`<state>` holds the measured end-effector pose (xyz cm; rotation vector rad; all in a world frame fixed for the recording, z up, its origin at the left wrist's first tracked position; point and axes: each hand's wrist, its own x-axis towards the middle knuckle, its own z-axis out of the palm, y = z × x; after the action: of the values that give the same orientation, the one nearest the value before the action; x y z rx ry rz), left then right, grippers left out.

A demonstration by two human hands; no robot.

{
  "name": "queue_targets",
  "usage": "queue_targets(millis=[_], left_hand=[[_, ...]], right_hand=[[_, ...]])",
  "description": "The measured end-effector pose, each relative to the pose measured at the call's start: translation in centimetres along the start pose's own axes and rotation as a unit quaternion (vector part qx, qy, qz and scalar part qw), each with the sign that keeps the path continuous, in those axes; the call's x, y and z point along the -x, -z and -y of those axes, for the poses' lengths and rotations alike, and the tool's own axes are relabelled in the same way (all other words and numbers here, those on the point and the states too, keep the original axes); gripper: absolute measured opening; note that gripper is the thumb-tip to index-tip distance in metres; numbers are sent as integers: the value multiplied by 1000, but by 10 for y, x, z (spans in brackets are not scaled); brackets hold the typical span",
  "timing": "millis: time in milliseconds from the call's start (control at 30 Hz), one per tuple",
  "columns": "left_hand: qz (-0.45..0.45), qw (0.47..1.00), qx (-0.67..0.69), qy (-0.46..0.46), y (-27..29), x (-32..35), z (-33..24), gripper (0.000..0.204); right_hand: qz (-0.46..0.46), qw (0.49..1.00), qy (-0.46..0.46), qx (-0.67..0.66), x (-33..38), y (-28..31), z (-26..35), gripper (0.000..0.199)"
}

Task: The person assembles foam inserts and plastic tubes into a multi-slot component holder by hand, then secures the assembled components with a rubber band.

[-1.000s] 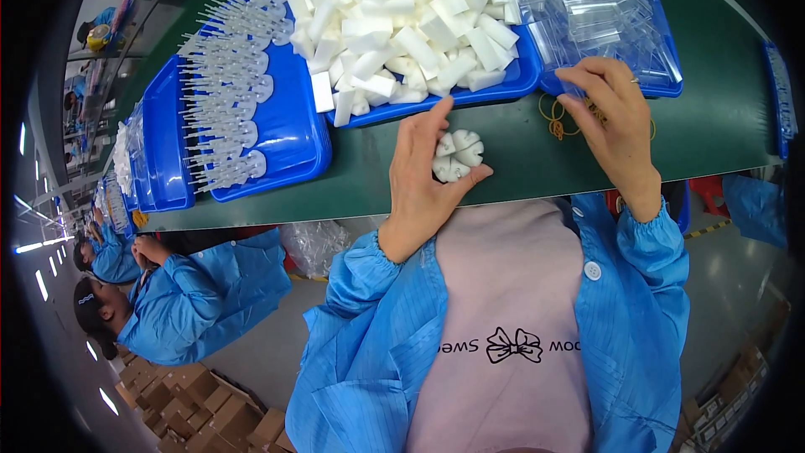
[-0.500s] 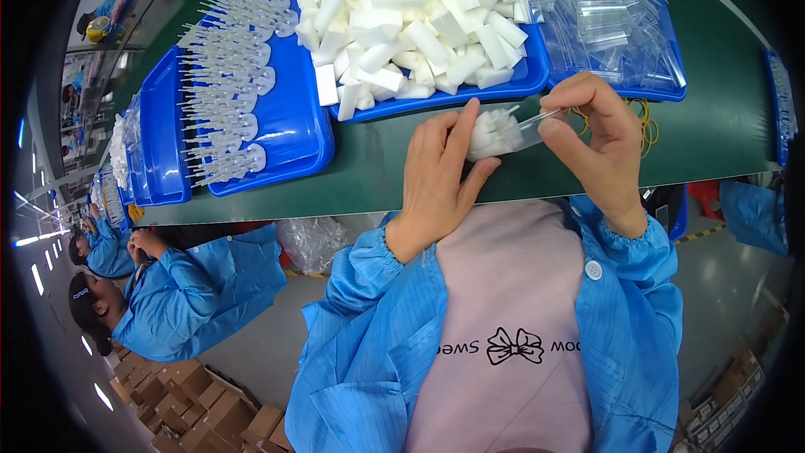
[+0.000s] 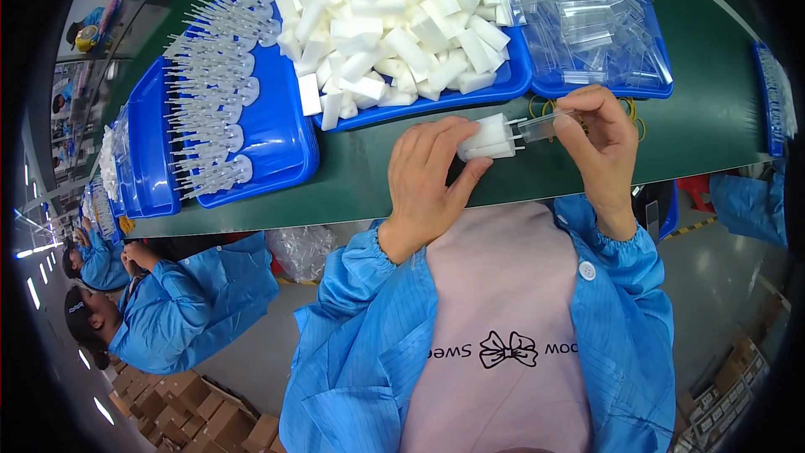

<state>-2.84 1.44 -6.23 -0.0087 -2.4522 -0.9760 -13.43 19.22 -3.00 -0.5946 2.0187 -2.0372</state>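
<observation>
Between the thumb and fingers of my left hand [image 3: 434,172] is a white foam piece with thin prongs [image 3: 490,139]. Its prongs point to the right, and its far left end is hidden by my fingers. My right hand [image 3: 605,143] pinches a clear plastic sleeve [image 3: 541,125] with thumb and forefinger. The sleeve's left end is close by the prong tips; whether they touch I cannot tell. Both hands are just above the near part of the green table [image 3: 352,193].
Beyond my hands, a blue tray [image 3: 521,75] bears a heap of white foam blocks [image 3: 394,25]. Right of it, clear sleeves [image 3: 587,33] fill another tray. Pronged white parts [image 3: 214,88] line a left tray. Yellow rubber bands [image 3: 636,122] lie near my right hand. A co-worker [image 3: 168,302] sits left.
The clear sleeve, earlier close against the foam piece, is now farther right, with the prongs showing between them. The foam piece has turned more level in my left hand. The view has shifted slightly.
</observation>
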Motion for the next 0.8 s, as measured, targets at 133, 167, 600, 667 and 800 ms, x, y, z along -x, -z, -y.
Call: queue_targets(millis=[133,167,600,667,800], left_hand=[[-5,1000,-22,-8,0,-2,0,35],[-2,1000,-23,-7,0,-3,-1,34],[-29,998,34,38,-1,1,-1,30],[-26,997,45,52,0,1,-3,29],[-33,996,65,49,-1,2,-5,28]], right_hand=[[1,998,-58,-34,0,-3,-9,14],[1,996,-69,-49,0,-5,-10,14],[5,993,-97,-74,7,-12,-21,14],[10,987,-119,-106,8,-13,-20,15],[18,971,-161,-179,9,-16,-22,17]])
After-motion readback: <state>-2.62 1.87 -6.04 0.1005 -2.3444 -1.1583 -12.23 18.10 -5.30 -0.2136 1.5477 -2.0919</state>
